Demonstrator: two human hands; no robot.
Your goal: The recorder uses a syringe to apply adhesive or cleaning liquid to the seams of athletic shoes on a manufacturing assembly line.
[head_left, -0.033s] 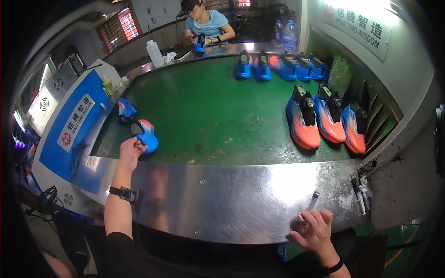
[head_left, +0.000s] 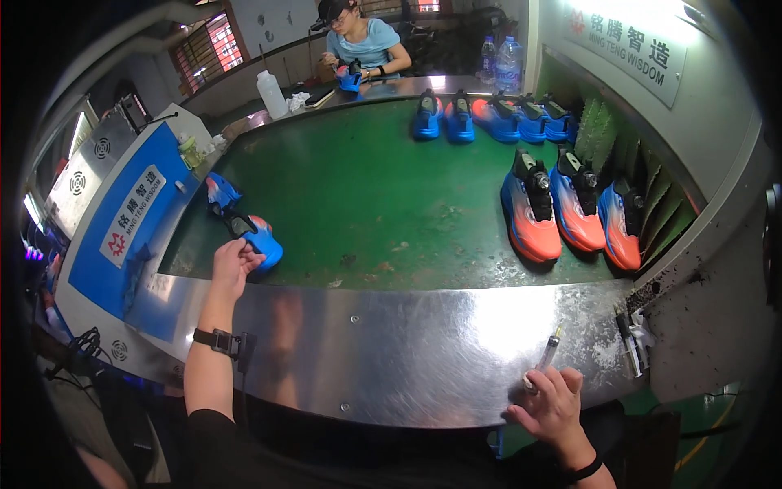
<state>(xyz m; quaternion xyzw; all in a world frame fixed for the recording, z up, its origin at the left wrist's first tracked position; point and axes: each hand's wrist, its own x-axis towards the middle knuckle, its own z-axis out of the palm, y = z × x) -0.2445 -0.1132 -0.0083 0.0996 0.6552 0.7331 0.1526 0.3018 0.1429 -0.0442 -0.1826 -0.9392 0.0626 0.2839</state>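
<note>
At the left front of the green belt, my left hand [head_left: 235, 266] has its fingers bent and pressed together at the edge of a blue and orange sneaker [head_left: 265, 246]. The sneaker is tilted, and the fingertips are partly hidden against it. Right behind it lies another blue and orange sneaker [head_left: 221, 192]. Over the steel ledge at the front right, my right hand [head_left: 555, 401] holds a slim clear syringe [head_left: 551, 350] between thumb and fingers. Its yellowish tip points away from me, toward the belt.
Three sneakers [head_left: 533, 213] stand in a row at the right of the green belt [head_left: 350, 196], several more [head_left: 460, 118] at its far edge. A second syringe [head_left: 627, 342] lies at the ledge's right end. Across the belt, a person [head_left: 371, 49] handles a sneaker beside a white bottle [head_left: 271, 94].
The sneaker at my left hand has turned and shifted slightly right, its toe swinging outward. My right hand and the syringe are almost unmoved.
</note>
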